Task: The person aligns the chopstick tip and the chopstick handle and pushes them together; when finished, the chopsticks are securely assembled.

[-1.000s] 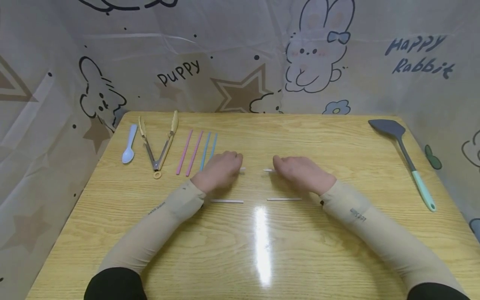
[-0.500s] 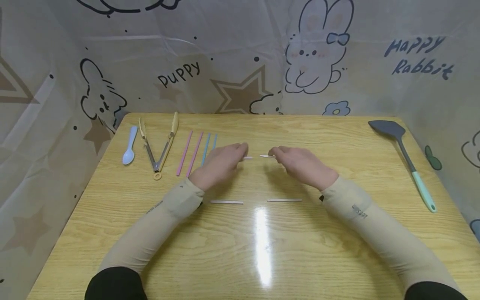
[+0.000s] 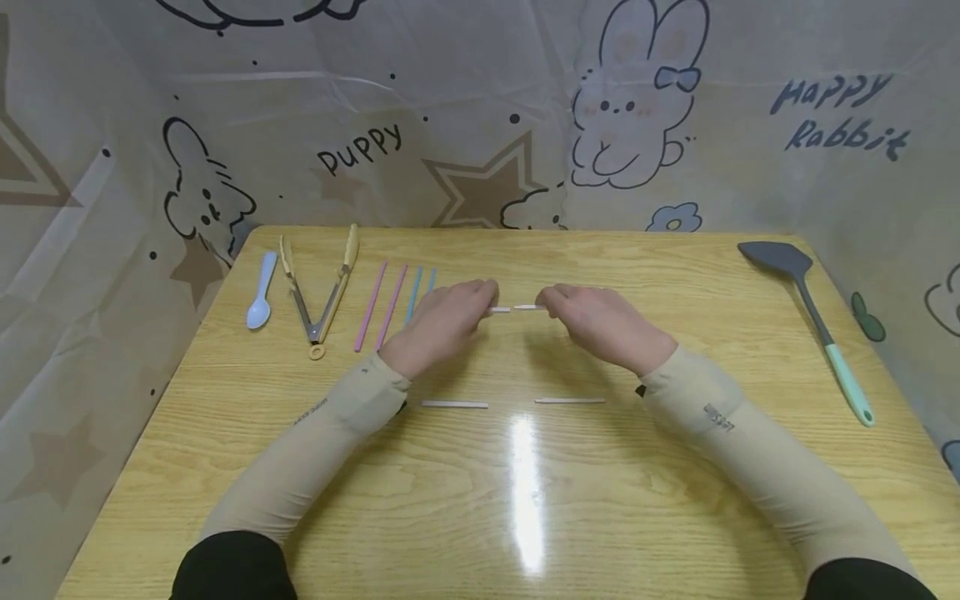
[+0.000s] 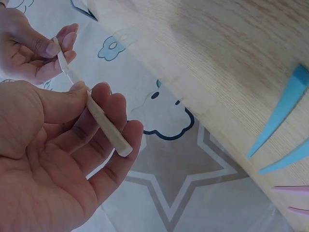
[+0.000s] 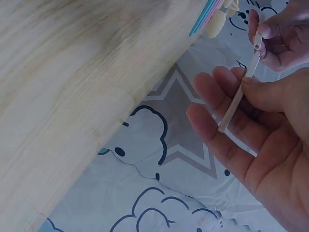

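My left hand (image 3: 442, 323) pinches a short white straw (image 4: 110, 128) between thumb and fingertips, above the far middle of the table. Facing it, my right hand (image 3: 607, 329) pinches another short white straw (image 5: 231, 111) the same way. Both straws lie nearly level and point at each other, with a narrow gap between their ends in the head view. A hollow end shows on the left hand's straw in the right wrist view. Nearer on the table lie two more short white pieces, a left one (image 3: 454, 405) and a right one (image 3: 569, 401).
Left of my hands, two pink straws (image 3: 371, 307) and two blue straws (image 3: 413, 296) lie on the wooden table (image 3: 645, 500). Kitchen tongs (image 3: 318, 312) and a light blue spoon (image 3: 258, 304) lie farther left. A spatula (image 3: 813, 304) lies along the right edge.
Both hands have risen and moved away from me, carrying the white straws up from near the tabletop. The straws' inner ends have come closer together.
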A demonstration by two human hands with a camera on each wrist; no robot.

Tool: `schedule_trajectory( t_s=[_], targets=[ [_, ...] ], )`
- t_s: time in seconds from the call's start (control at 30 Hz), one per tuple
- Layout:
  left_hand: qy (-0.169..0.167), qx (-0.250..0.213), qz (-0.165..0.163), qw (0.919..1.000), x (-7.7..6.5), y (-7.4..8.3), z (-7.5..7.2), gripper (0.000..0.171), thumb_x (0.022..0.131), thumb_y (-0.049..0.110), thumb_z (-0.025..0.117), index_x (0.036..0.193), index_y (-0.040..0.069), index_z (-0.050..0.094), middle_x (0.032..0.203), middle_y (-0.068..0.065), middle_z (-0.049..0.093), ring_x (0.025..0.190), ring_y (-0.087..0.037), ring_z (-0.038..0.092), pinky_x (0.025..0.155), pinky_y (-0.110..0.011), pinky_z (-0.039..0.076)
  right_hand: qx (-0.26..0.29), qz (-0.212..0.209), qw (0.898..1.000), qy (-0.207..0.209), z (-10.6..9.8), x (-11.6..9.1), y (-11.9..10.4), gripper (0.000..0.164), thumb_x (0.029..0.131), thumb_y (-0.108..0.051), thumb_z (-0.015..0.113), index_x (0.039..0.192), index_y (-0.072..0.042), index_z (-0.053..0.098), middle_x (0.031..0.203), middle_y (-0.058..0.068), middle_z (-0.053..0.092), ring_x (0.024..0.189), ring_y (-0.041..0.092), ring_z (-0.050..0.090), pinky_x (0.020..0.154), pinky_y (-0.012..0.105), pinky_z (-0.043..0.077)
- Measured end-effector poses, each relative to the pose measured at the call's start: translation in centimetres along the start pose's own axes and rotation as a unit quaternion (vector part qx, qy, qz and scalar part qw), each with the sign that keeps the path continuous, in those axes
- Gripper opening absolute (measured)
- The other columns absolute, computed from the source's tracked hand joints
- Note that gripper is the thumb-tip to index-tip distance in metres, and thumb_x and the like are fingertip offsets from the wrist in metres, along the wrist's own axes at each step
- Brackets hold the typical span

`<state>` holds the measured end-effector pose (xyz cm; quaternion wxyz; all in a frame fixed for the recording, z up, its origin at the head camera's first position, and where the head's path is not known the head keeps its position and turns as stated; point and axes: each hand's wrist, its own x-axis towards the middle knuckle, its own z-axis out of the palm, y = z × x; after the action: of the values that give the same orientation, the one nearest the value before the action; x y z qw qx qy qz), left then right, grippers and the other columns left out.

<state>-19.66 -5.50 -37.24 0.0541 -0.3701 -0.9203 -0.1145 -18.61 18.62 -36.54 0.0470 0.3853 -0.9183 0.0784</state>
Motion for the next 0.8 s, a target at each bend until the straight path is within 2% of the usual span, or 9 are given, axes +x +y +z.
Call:
schedule_trajectory(
  t_s=[0.3,0.8],
  targets=[
    [0.008,-0.001,-0.005,1.0000,0.06,0.06,0.03,0.006,0.101,0.010,0.057,0.101,0.004,0.059,0.082,-0.004,0.059,0.066,-0.016,0.054,0.052,-0.027,0.047,-0.005,-0.002,1.000,-0.001,-0.03,0.12,-0.13,0.045,0.076,0.023,0.063,0.113,-0.002,0.063,0.094,0.007,0.067,0.070,0.018,0.063,0.052,0.027,0.052],
    [0.015,-0.008,-0.008,0.9998,0.14,0.25,-0.04,0.010,0.101,0.014,0.057,0.101,0.004,0.060,0.084,-0.004,0.059,0.063,-0.013,0.051,0.051,-0.024,0.046,0.003,-0.003,1.000,0.005,0.07,0.08,-0.06,0.044,0.076,0.024,0.060,0.112,-0.001,0.063,0.093,0.009,0.068,0.069,0.020,0.065,0.054,0.028,0.054]
  ],
)
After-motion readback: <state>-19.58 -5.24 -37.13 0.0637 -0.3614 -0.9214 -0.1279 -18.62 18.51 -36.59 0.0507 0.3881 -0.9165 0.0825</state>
